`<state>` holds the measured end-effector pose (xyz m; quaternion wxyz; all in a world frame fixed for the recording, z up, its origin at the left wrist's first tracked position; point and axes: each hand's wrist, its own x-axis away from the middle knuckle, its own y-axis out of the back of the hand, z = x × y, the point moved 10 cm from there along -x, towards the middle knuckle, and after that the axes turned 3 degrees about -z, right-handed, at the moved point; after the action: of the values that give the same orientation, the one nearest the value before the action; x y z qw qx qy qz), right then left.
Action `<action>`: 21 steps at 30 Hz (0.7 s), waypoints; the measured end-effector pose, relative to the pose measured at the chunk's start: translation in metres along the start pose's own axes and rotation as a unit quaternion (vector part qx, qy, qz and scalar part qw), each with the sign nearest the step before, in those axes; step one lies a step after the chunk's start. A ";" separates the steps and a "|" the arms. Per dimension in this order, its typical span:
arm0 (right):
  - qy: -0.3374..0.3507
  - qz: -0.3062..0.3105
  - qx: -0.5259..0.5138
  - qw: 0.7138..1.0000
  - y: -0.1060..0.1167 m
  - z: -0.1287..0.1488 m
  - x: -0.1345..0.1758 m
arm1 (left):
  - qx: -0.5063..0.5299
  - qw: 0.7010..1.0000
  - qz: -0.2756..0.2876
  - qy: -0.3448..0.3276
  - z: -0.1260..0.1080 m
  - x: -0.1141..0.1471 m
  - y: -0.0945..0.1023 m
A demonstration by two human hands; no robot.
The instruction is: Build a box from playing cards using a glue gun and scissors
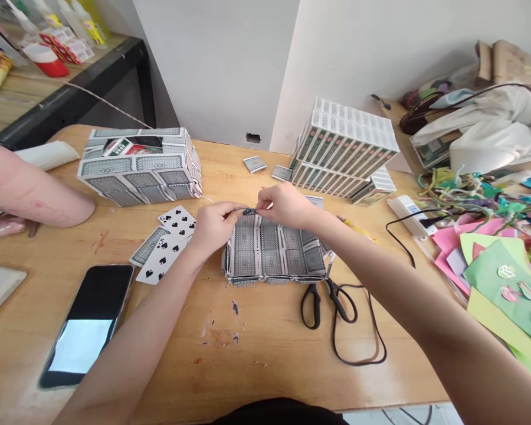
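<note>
An open box (269,255) built from grey-backed playing cards sits on the table in front of me. At its far-left rim, my left hand (215,225) pinches the edge between thumb and fingers. Close to it, my right hand (284,205) is also closed in a pinch on the far rim. A small dark piece shows at the rim between my fingertips; what it is I cannot make out. Black-handled scissors (312,306) lie against the box's near-right corner. Left of the box are loose playing cards (166,251), some face up with spades.
A larger card-covered box (139,171) stands at the back left, with stacked card packs (345,150) at the back right. A phone (88,324) lies at left, a black cable (358,361) and power strip (409,212) at right, beside coloured paper (504,277).
</note>
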<state>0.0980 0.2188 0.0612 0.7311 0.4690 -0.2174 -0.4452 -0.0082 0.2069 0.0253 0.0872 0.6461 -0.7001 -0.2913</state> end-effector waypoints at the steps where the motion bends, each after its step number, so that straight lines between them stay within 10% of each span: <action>1: -0.001 0.003 0.003 1.000 0.000 0.000 0.000 | -0.005 1.000 0.004 0.000 0.000 0.000 0.000; 21: 0.003 0.044 0.029 0.999 -0.009 0.016 -0.004 | -0.232 0.970 0.053 -0.057 -0.025 0.003 0.011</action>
<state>0.0805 0.2126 0.0613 0.7367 0.4813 -0.2491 -0.4045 -0.0057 0.1968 0.0505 0.2101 0.5528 -0.6503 -0.4767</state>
